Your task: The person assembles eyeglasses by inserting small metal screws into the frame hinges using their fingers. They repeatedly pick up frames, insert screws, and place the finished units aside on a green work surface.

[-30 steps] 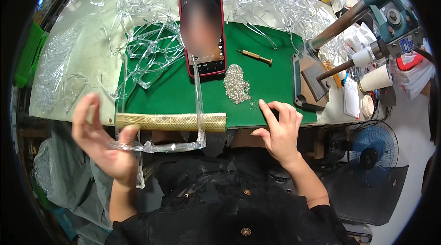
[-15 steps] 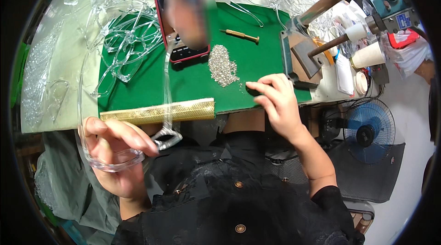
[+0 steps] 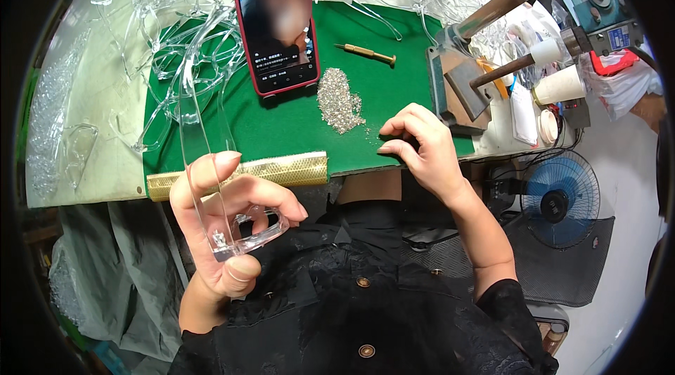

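A clear plastic eyeglasses frame (image 3: 261,240) is in my left hand (image 3: 225,262), held up in front of the table's near edge. My thumb and fingers close around its front near a hinge, and its clear temples point up over the green mat. My right hand (image 3: 425,146) rests at the right of the mat, thumb and forefinger curled toward each other beside a few scattered bits. Anything between those fingertips is too small to make out. Just left of it lies a pile of tiny silvery metal pieces (image 3: 339,102). Behind the pile is a small brass-coloured screwdriver (image 3: 365,53).
A phone (image 3: 278,30) in a red case stands on the green mat (image 3: 281,125). More clear frames (image 3: 204,59) heap up left and behind. A gold mesh roll (image 3: 281,170) lines the front edge. A bench press (image 3: 460,87), paper cup (image 3: 560,85) and fan (image 3: 560,196) are at right.
My left hand has turned the eyeglasses frame and moved it slightly right, bringing a hinge end into view. My right hand's forefinger has curled in toward the thumb.
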Tool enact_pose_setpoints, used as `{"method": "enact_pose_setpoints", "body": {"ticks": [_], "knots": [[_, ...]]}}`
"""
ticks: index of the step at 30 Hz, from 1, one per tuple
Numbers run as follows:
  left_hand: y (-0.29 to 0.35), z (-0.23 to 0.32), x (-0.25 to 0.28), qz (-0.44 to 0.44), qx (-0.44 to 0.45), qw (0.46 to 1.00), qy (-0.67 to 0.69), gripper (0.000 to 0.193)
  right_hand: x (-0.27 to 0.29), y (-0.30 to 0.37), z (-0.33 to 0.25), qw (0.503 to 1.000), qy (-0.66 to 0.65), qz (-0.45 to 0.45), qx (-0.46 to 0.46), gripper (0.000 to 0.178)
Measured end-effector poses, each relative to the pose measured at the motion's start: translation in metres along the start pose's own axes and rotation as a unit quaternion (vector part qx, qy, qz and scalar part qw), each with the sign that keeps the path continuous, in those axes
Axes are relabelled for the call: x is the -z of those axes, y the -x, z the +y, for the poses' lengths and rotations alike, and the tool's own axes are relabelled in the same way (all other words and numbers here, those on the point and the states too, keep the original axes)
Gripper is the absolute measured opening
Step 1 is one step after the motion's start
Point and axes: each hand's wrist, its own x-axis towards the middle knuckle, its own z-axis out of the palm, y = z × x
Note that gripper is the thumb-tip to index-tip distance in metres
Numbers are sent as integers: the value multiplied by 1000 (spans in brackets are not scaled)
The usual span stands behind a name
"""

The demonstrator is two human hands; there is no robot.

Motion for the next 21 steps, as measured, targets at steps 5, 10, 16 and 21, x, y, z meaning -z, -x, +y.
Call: {"method": "enact_pose_setpoints", "body": {"ticks": [5,10,16,21], "knots": [[-2,-3,1,4,-8,1000,-29,94,-6,-2,3,998,50,20,40,15],[-3,-10,8,-17,-17,999,30,92,-8,-6,0,993,94,21,69,15],[-5,-15,13,-47,-33,998,40,91,-7,-13,-4,984,149,-11,96,13],[-3,-15,14,-45,-24,998,40,91,-9,-14,-9,974,196,-23,113,12]]}}
